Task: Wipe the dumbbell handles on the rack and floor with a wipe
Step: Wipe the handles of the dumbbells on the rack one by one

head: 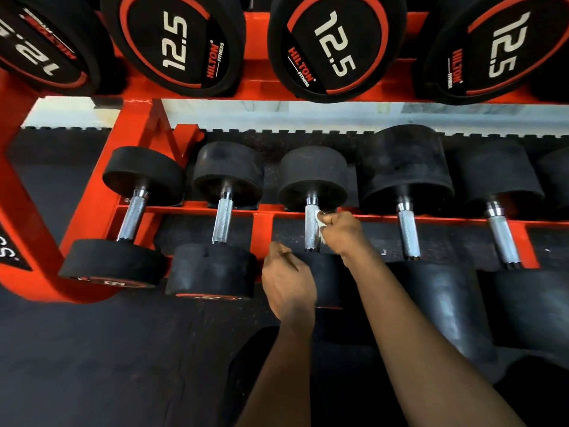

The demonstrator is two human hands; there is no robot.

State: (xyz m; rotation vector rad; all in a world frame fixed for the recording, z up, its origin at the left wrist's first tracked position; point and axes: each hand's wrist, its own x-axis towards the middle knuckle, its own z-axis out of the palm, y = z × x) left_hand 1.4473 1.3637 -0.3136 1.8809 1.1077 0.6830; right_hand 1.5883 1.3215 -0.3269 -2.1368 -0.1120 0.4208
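Here the right hand [341,231] pinches a white wipe [320,218] against the knurled dumbbell handle [311,228]; at seven o'clock, the left hand [288,285] hangs loosely curled, empty.

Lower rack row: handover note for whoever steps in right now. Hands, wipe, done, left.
Right hand: shut on the white wipe, pressed against the right side of the third handle from the left on the lower row.
Left hand: loosely curled, empty as far as I can see, resting on that dumbbell's near head.
Done: cannot tell which handles are already wiped.
Left: finish this handle, then the two handles to the right; check the rest.
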